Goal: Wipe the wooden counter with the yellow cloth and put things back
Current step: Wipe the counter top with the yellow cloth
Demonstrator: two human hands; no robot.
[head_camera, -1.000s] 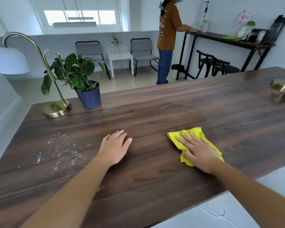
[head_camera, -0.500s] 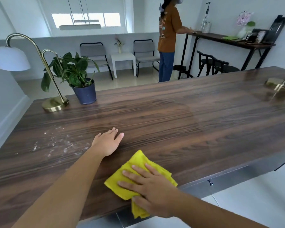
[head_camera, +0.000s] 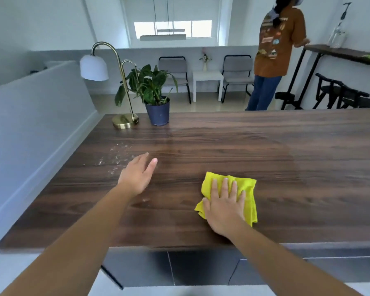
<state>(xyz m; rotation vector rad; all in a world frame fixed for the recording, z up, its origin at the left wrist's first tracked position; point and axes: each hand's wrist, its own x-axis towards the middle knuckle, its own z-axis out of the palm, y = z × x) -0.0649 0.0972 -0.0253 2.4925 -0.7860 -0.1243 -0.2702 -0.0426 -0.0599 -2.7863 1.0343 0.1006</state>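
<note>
On the near part of the wooden counter (head_camera: 222,146), the right hand (head_camera: 224,207) lies flat with fingers spread, pressing down on the yellow cloth (head_camera: 247,189). That cloth is crumpled under the palm, sticking out beyond the fingertips and to both sides, close to the counter's front edge. Off to the side, well apart from the cloth, the left hand (head_camera: 137,175) is open, fingers loosely together, palm down at the wood; whether it touches the surface I cannot tell. Just beyond its fingertips lies a scatter of white crumbs or powder (head_camera: 115,155), with a small smear (head_camera: 145,200) nearer the wrist. Around the cloth the wood looks darker, with a faint damp sheen.

Farther back, at the counter's far left corner, stands a brass lamp (head_camera: 124,122) with a white shade, and just beside it a leafy plant in a dark blue pot (head_camera: 158,113). Beyond the counter another person (head_camera: 273,54) in an orange shirt and jeans stands facing a tall dark side table (head_camera: 340,53), near two grey chairs (head_camera: 236,71).
</note>
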